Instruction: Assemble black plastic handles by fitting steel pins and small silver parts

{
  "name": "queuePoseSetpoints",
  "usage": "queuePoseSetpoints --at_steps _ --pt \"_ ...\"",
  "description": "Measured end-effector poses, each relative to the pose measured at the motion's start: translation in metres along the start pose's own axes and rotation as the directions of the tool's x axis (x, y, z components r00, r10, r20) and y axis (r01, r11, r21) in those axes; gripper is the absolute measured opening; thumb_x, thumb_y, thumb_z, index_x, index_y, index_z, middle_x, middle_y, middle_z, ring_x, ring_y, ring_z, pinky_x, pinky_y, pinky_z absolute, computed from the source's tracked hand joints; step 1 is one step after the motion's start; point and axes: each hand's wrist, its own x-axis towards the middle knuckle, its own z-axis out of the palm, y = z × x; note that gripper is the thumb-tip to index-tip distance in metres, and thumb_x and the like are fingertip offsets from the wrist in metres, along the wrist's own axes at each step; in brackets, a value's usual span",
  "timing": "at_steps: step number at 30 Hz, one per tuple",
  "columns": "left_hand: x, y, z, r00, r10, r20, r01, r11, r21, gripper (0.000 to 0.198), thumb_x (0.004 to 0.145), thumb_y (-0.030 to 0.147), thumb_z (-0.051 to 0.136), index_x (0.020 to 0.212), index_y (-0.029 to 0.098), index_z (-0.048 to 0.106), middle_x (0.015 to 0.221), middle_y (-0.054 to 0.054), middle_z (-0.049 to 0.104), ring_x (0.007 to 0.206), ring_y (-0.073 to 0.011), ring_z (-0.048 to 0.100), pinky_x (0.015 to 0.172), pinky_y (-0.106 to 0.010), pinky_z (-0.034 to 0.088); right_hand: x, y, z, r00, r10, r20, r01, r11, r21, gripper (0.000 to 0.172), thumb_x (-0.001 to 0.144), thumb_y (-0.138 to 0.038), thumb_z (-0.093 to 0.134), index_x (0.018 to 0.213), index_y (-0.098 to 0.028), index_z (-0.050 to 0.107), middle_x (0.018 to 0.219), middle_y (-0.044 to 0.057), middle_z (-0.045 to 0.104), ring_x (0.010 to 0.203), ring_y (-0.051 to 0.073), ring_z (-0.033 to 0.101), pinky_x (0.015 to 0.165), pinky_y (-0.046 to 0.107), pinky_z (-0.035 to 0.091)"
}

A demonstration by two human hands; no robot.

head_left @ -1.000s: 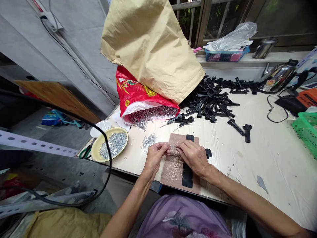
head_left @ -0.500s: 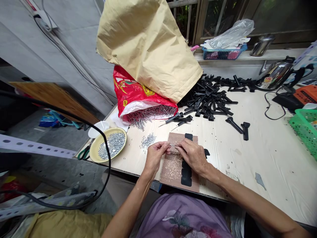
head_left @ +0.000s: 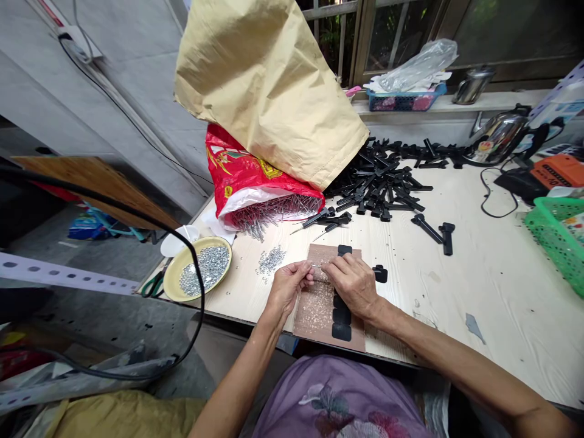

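Over a brown board (head_left: 312, 316) at the table's front edge, my left hand (head_left: 292, 284) and my right hand (head_left: 351, 281) meet. A thin metal pin (head_left: 316, 266) spans the gap between their fingertips, and the left fingers pinch its end. My right fingers are closed round a black piece (head_left: 379, 273), whose head shows beyond the hand. Black pads (head_left: 342, 316) line the board's right part. Left of the hands lie small metal rings (head_left: 271, 260) in a loose heap, and a yellow dish (head_left: 171, 278) holds many more.
A red bag (head_left: 228, 164) of metal pins lies under a large tan sack (head_left: 269, 91). Black pieces (head_left: 383, 182) are piled behind. A green basket (head_left: 554, 237) and a kettle (head_left: 497, 137) stand at right. A black cable (head_left: 198, 286) loops at left.
The view has shifted slightly. My right hand has turned a little, and more of the black piece's head shows beyond it. Both hands remain close together over the board.
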Motion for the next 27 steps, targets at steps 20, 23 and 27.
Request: queuePoseSetpoints --at_steps 20,23,27 --pt "0.003 -0.005 0.001 0.999 -0.037 0.025 0.035 0.997 0.075 0.033 0.061 0.039 0.079 0.065 0.009 0.065 0.056 -0.001 0.06 0.044 -0.0056 0.048 0.045 -0.018 0.041 -0.004 0.003 -0.002 0.999 0.031 0.039 -0.031 1.0 -0.001 0.018 0.093 -0.02 0.047 0.085 -0.021 0.062 0.083 0.004 0.063 0.078 0.018 0.046 0.067 0.032 0.029" --pt "0.004 -0.004 -0.001 0.998 -0.062 0.03 0.061 0.997 0.048 0.034 0.059 0.039 0.08 0.067 0.009 0.064 0.057 -0.001 0.06 0.044 -0.0051 0.049 0.045 -0.017 0.041 -0.003 0.004 -0.001 0.999 0.029 0.04 -0.029 1.0 0.005 0.016 0.093 -0.02 0.047 0.087 -0.022 0.063 0.081 0.004 0.062 0.078 0.018 0.046 0.066 0.032 0.029" --pt "0.007 -0.006 -0.006 0.99 -0.116 0.083 0.117 0.993 -0.018 0.035 0.059 0.038 0.081 0.069 0.009 0.064 0.057 0.001 0.059 0.044 -0.0042 0.048 0.045 -0.017 0.041 -0.002 0.005 0.001 0.997 0.066 0.034 -0.068 0.996 0.06 0.017 0.093 -0.022 0.048 0.085 -0.021 0.063 0.077 0.003 0.061 0.075 0.017 0.048 0.065 0.03 0.029"
